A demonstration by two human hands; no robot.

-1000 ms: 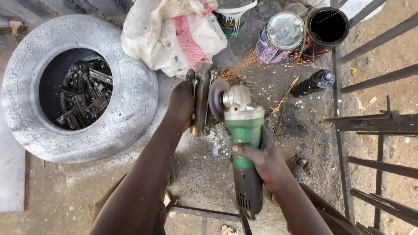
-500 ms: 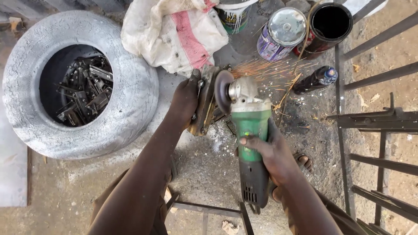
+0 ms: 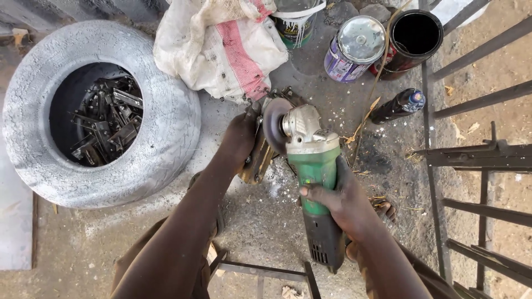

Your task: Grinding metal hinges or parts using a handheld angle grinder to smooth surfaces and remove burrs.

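Right hand (image 3: 338, 202) grips grinder (image 3: 313, 182); disc (image 3: 275, 124) just right of plate (image 3: 257, 158), clasped by left hand (image 3: 239, 135); grinder axis near-far.

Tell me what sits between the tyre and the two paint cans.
In the head view, a white sack with a red stripe lies between the tyre and the paint cans, with a white bucket just behind it.
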